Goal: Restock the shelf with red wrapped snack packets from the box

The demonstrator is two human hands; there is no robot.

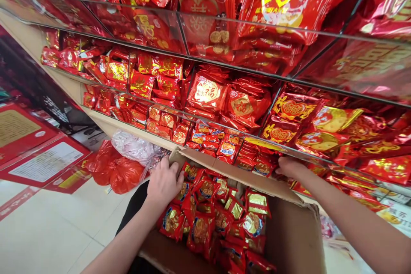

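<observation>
An opened cardboard box [308, 231] leans in front of the shelves, holding several red snack packets [201, 229] with gold and blue print. My left hand [165, 180] grips the box's upper left edge, its fingers bent over the cardboard. Beyond the box's far flap [237, 171], my right hand [289, 168] reaches to the lowest shelf row, beside small red packets [250, 156]. Its fingers look curled, and what they hold, if anything, is hidden.
Shelves with clear front strips [205, 21] carry rows of red and gold packets. On the tiled floor [80, 227] at left lie a red plastic bag [123, 175], a crumpled clear bag [135, 145] and red cartons [45, 160].
</observation>
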